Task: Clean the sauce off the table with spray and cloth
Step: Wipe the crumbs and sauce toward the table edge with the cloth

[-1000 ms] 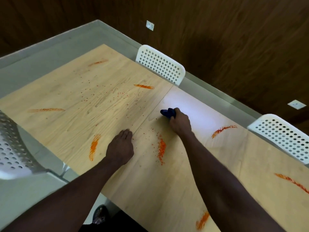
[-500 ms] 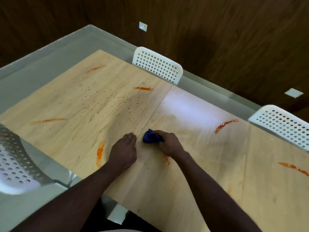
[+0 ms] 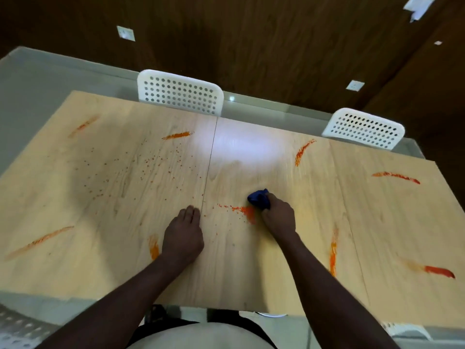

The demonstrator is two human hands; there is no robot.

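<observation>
Most of cloth hidden under right hand.

Dim room, white glare on the table, bowed edges, perhaps slight blur

The right grip holds a bunched blue cloth on the bench, touching an orange sauce smear. The left grip rests flat nearer the near edge.

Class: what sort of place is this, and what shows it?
Likely a dining or canteen room: a long wooden table streaked with sauce, white perforated chairs along its far side, wood-panelled wall.
</observation>
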